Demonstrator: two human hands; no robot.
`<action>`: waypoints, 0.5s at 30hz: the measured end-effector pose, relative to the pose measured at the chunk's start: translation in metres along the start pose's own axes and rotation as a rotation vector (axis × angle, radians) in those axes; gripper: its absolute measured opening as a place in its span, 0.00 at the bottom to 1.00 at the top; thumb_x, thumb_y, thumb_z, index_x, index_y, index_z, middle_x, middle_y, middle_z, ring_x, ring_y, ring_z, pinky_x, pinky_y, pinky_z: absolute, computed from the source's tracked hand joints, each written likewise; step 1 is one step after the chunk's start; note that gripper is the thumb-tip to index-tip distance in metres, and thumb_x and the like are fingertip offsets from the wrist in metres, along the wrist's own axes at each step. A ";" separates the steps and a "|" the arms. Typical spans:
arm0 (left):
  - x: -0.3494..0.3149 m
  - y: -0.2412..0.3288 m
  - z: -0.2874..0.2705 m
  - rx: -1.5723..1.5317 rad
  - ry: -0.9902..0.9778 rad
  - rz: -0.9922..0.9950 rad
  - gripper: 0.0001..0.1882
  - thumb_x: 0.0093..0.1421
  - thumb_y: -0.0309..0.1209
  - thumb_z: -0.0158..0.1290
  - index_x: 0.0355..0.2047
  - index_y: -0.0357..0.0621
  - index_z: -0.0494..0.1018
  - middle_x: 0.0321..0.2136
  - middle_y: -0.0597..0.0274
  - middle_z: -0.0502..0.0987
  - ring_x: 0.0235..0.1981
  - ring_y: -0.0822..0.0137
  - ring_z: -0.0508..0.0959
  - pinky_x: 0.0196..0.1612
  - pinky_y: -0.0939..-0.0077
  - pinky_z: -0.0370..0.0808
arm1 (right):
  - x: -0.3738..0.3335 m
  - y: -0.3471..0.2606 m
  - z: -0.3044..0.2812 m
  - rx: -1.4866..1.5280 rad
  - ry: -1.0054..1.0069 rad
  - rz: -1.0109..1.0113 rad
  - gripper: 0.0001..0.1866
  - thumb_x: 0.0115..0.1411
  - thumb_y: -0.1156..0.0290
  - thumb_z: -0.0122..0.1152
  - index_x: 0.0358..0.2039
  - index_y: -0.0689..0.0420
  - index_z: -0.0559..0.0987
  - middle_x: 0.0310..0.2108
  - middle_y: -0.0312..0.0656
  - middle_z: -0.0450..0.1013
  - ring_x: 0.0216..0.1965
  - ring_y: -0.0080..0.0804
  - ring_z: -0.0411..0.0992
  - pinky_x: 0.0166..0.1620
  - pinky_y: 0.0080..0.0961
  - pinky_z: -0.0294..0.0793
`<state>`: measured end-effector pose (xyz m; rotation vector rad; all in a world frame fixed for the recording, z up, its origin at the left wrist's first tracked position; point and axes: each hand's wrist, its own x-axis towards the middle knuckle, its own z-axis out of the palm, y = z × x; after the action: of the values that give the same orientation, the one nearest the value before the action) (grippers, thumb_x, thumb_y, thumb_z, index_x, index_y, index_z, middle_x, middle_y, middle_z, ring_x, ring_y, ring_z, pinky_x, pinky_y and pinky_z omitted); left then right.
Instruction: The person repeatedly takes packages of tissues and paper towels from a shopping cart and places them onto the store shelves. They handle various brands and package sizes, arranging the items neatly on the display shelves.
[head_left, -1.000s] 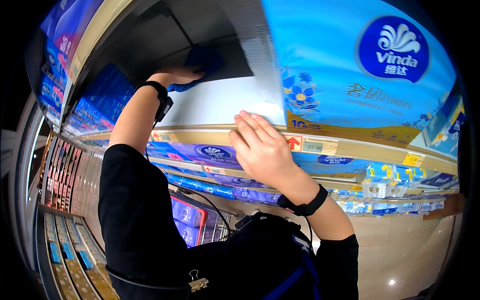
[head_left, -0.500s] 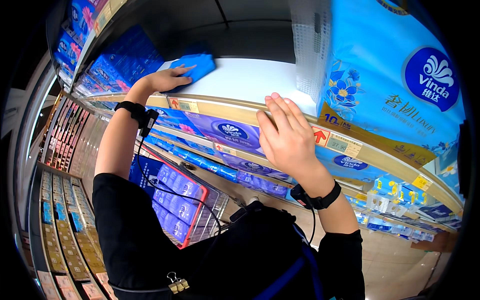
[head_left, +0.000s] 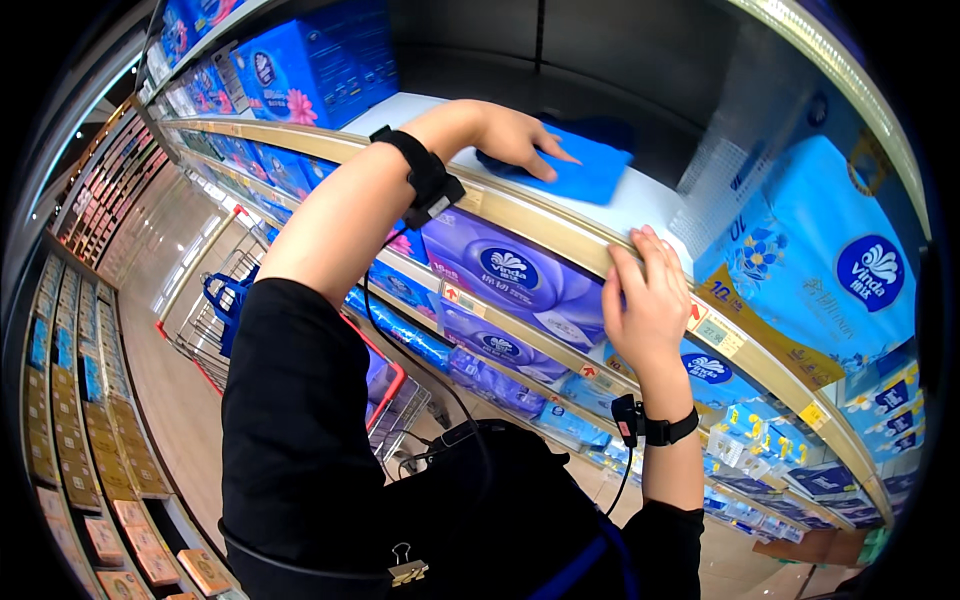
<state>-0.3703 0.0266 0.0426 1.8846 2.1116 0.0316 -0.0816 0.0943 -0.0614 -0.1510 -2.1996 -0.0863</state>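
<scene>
My left hand [head_left: 510, 138] reaches over the shelf's front edge and presses a blue cloth [head_left: 595, 178] against the white shelf board [head_left: 655, 205]. Its thumb and a finger show on top of the cloth; the other fingers are largely hidden. My right hand [head_left: 648, 300] rests against the gold-coloured front rail [head_left: 590, 238] near the bare board's right end. Its fingers are stretched out and hold nothing.
Blue tissue packs [head_left: 320, 70] stand left of the bare board, and a large light-blue tissue pack [head_left: 800, 250] beyond a clear perforated divider [head_left: 725, 165] on its right. Purple packs [head_left: 500, 265] fill the shelf below. A red-edged shopping cart [head_left: 400, 385] stands lower left.
My left hand has slid the blue cloth rightward along the shelf board, nearer my right hand. The view has shifted too. My right hand still lies at the shelf's front edge.
</scene>
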 end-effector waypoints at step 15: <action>-0.144 -0.160 -0.001 0.106 0.487 -0.123 0.24 0.55 0.21 0.51 0.53 0.49 0.79 0.52 0.47 0.79 0.52 0.48 0.78 0.57 0.61 0.74 | 0.023 -0.044 0.006 -0.028 -0.050 0.171 0.07 0.60 0.75 0.58 0.38 0.60 0.79 0.42 0.52 0.75 0.44 0.54 0.72 0.51 0.42 0.70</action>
<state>-0.5127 -0.1349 0.0388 1.9524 2.5867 0.3951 -0.1064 0.0535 -0.0467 -0.3598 -2.2266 -0.0173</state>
